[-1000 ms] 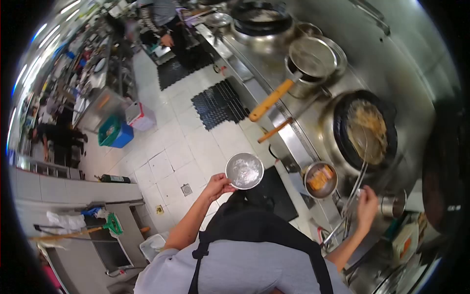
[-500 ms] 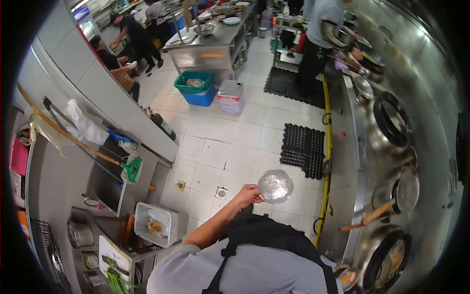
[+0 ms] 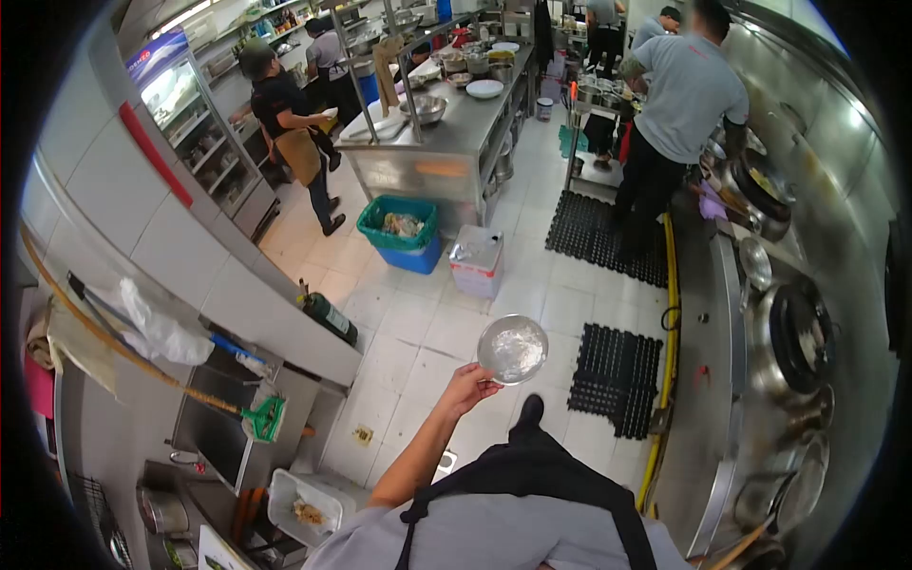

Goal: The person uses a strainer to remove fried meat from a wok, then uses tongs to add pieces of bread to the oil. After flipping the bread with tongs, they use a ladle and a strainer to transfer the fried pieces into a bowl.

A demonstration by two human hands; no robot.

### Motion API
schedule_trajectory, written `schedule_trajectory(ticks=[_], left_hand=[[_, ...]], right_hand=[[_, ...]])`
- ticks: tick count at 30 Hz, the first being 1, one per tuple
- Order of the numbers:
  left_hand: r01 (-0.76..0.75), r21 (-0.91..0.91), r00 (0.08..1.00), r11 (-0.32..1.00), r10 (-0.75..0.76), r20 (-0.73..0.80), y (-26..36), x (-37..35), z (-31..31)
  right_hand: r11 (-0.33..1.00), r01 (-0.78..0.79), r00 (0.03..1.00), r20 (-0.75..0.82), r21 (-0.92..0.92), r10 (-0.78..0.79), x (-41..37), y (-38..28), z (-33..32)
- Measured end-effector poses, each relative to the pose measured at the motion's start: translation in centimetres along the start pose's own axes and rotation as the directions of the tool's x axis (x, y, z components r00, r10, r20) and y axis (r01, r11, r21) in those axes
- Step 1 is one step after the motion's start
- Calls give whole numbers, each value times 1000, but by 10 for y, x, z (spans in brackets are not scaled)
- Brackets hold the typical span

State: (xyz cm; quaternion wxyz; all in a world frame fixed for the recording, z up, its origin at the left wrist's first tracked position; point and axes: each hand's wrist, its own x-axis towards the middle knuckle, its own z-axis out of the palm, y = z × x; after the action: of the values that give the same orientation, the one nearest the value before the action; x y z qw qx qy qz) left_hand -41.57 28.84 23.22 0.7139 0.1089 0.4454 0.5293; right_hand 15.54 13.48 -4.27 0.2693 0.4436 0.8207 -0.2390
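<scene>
My left hand [image 3: 470,388] grips a round, shallow metal bowl [image 3: 514,350] by its near left rim, with the thumb at the edge. Something whitish and glossy shows inside the bowl. It is held out in front of my body, over the white tiled floor [image 3: 442,328]. My right hand is out of view. Below the bowl, my dark shoe [image 3: 532,410] shows past the black apron [image 3: 532,465].
Black rubber mats [image 3: 616,380] and a yellow pipe [image 3: 662,408] run beside the wok range [image 3: 727,380] on the right. Ahead stand a lined blue bin [image 3: 404,255], a lidded box [image 3: 476,261] and a steel counter [image 3: 423,176]. A co-worker [image 3: 679,104] stands at the range, another [image 3: 294,133] at left.
The floor, bins and mats have shifted down in view as I move forward, and my shoe has appeared. The bowl stays in my left hand. The left co-worker now stands more upright.
</scene>
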Motion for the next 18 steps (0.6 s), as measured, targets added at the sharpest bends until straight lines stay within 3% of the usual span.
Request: schedule_trajectory(ticks=[1,2,3,4,5,9,11,13,14,15,16,18], left_hand=[[2,-9,1000,1000,-2,2,11,24,-4],[8,-20,1000,1000,-8,-3,26,38,-2],[15,12,1000,1000,-15,-21,41,51,-3],[22,40,999,999,-20,-37,59,60,3],[25,66,998,998,-22,-51,78,73,9],[-40,-70,998,997,36,-59,130,141,-14],[-47,-198,997,979,35,-65,156,182,-19],[-7,-282,1000,959,1,-21,182,247,-31],[1,-307,1000,952,-8,-20,198,284,-31],[12,-331,1000,944,-20,-20,220,313,-21],[-11,-368,998,930,-13,-61,243,345,-11],[25,-391,1000,920,-23,9,283,448,-20]], right_hand=[[991,44,998,-45,-127,-50,35,22,-21],[955,-133,988,-46,264,150,51,31,-70],[648,-209,935,-44,732,352,66,40,-121],[285,-132,846,-41,949,532,83,51,-170],[30,-218,741,145,976,656,118,59,-208],[204,-196,794,33,959,606,221,69,-339],[290,-194,862,21,937,506,255,55,-402],[318,-92,912,-49,944,408,291,40,-448],[283,-131,911,3,950,413,305,28,-474],[249,-47,936,-44,967,349,322,26,-484],[202,-17,925,-61,979,375,334,23,-489],[124,33,899,-84,992,430,344,15,-496]])
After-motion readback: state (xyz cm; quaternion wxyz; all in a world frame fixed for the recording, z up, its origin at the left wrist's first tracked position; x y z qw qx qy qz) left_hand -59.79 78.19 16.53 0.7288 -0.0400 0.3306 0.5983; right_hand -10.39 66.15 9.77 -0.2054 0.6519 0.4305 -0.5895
